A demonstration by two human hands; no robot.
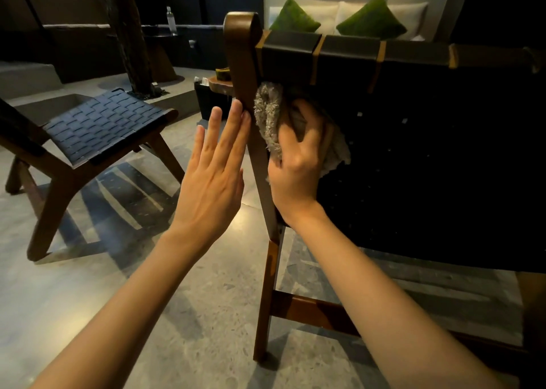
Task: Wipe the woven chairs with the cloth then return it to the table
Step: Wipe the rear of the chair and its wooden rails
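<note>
right grip (pixel 295 164): you had it closed around the bunched cloth (pixel 267 116), fingers curled over the top, pressing it against the chair back.
cloth: the pale, shaggy cloth sat high on the dark woven back of the near chair (pixel 413 152), just below the top strap and just beside the wooden post (pixel 242 63).
left grip (pixel 211 179): you held it open and it carried nothing, with the fingers straight and close together. Its fingertips touched the left edge of the post.
near chair: you saw it from behind, standing on the floor (pixel 177 314). Its back filled the right side of your view, and 1 wooden crossbar ran low behind your right forearm.
second chair (pixel 100 122): 1 more woven chair stood well apart to your left, its dark woven seat tilted up toward you.
bench (pixel 220 84): a small wooden bench showed just behind the post, mostly hidden by it. You could not tell what lay on it.
background: 2 green cushions (pixel 294 16) leaned on a pale sofa (pixel 325 13) beyond the chair's top edge, and 1 clear bottle (pixel 171 20) stood upright far back on your left.
</note>
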